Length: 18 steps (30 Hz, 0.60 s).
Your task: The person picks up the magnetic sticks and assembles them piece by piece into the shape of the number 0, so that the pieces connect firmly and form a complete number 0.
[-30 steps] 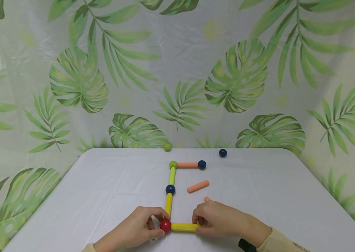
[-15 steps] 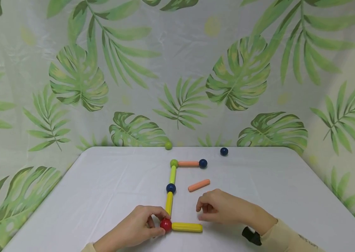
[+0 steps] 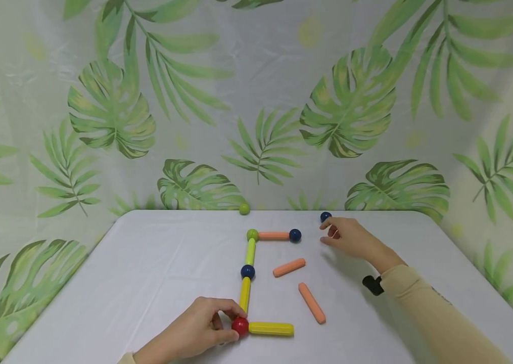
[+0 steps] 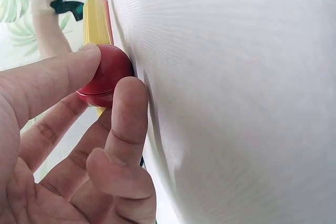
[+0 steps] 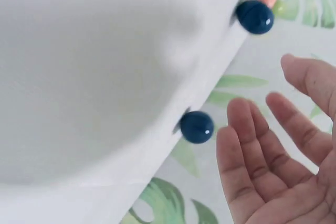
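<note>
My left hand pinches a red ball between thumb and fingers at the near corner of a rod-and-ball shape. From this ball a yellow rod runs right and another yellow rod runs away to a dark blue ball. Beyond it come a lime rod, a green ball, an orange rod and a second blue ball. My right hand holds nothing, its fingers parted, just in front of a loose blue ball by the far edge.
Two loose orange rods lie inside and beside the shape, one orange rod farther off and one orange rod nearer. A loose green ball sits at the far edge of the white table. A leaf-patterned curtain hangs behind.
My right hand has let go of the near yellow rod and moved away and right to the loose blue ball, uncovering an orange rod. The left hand stays on the red ball.
</note>
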{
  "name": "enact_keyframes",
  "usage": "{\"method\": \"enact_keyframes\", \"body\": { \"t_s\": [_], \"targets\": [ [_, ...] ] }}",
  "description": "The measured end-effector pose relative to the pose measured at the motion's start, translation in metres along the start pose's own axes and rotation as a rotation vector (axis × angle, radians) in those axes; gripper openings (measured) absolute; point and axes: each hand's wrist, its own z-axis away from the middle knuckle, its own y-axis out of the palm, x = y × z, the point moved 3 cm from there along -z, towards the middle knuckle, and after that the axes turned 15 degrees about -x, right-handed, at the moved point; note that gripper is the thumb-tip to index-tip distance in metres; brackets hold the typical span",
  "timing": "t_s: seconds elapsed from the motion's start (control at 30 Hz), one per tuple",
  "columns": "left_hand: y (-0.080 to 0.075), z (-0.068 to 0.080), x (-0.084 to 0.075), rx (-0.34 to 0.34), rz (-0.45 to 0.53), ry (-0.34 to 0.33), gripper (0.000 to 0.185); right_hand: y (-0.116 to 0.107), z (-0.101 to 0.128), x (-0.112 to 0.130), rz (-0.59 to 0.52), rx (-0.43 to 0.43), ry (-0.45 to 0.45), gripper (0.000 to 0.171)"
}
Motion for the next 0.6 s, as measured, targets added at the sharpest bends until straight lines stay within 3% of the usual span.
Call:
{"method": "enact_keyframes", "body": {
  "t_s": [0.23, 0.6],
  "targets": [
    [-0.001, -0.001, -0.001, 0.01, -0.005, -0.009, 0.026, 0.002, -0.028, -0.025, 0.051, -0.025, 0.133, 0.049],
    [-0.002, -0.002, 0.0, 0.011, -0.015, -0.008, 0.025, 0.012, -0.046, -0.043, 0.097, 0.013, 0.22, 0.061]
  ]
}}
